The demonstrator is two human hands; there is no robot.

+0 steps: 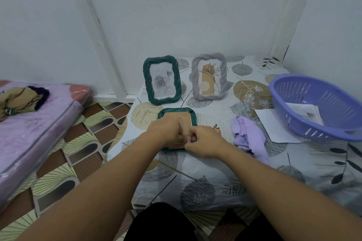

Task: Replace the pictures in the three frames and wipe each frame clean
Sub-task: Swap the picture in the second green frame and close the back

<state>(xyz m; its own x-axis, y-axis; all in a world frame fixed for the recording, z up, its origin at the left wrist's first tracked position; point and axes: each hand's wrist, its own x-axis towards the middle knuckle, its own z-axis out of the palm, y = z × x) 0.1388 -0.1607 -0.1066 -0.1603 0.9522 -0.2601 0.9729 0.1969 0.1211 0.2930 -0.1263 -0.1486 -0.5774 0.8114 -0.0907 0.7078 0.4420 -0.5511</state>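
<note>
A green twisted-rim frame (191, 116) lies face down on the leaf-print sheet (215, 172), its brown backing board (184, 121) up. My left hand (165, 130) rests on the board with fingers curled at its stand. My right hand (203, 141) pinches at the board's near right edge. A second green frame (162, 80) with a rose picture stands upright behind. A lilac frame (209, 76) with a line-drawn flower picture stands to its right. A crumpled purple cloth (248, 137) lies right of my hands.
A purple slotted basket (317, 105) sits at the right with paper sheets (274, 125) in and under it. A pink mattress (35, 123) with bundled clothing (21, 100) lies at the left. Patterned floor (78, 152) runs between them. White walls close the back.
</note>
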